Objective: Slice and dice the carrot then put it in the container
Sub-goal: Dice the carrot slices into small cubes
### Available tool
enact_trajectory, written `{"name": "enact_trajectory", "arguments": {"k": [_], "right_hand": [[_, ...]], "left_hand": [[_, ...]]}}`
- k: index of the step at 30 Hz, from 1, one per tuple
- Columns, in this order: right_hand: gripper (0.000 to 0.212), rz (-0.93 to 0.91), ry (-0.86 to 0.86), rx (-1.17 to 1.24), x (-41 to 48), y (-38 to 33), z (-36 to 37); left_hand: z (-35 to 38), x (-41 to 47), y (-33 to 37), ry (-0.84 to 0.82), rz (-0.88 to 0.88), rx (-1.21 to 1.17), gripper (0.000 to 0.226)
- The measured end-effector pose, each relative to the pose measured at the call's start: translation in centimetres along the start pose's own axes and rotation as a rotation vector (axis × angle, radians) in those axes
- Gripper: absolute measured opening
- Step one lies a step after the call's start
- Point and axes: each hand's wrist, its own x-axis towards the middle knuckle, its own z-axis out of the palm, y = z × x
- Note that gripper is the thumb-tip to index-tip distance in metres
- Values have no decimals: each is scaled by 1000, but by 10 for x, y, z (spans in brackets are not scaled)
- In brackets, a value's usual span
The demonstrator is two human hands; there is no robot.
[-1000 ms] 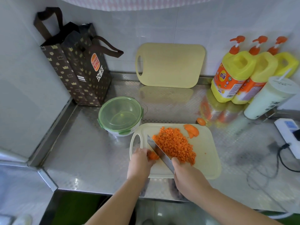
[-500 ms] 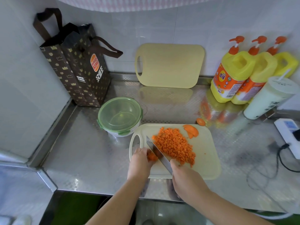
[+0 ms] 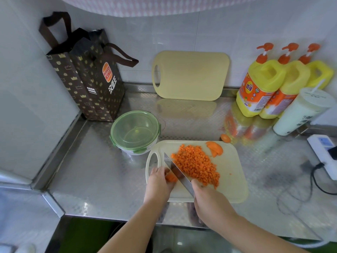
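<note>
Dicing mostly done: right hand (image 3: 209, 199) gripping knife (image 3: 177, 173), left hand (image 3: 158, 181) pinching carrot stub (image 3: 171, 178), far slices (image 3: 215, 148) uncut, container (image 3: 135, 131) lidded, unfilled.

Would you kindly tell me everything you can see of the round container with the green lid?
The container is a round, clear bowl closed by a translucent green lid with clip tabs at its rim. Through the lid it looks empty. It stands upright on the steel counter, in front of the dark paper bag and just beyond the handle corner of the near cutting board; whether it touches the board is unclear.
</note>
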Motion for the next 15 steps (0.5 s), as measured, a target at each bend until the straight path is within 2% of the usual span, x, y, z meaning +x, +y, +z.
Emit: {"name": "enact_trajectory", "arguments": {"k": [5, 9, 15], "right_hand": [[34, 5, 29, -5, 1, 2, -7], [42, -21, 16, -63, -5, -3, -10], [54, -28, -21, -108, -8, -8, -4]], "left_hand": [[-1, -2, -6, 15, 3, 16, 23], [-1, -5, -9, 30, 49, 40, 15], [0, -4, -13, 35, 71, 82, 16]]}}
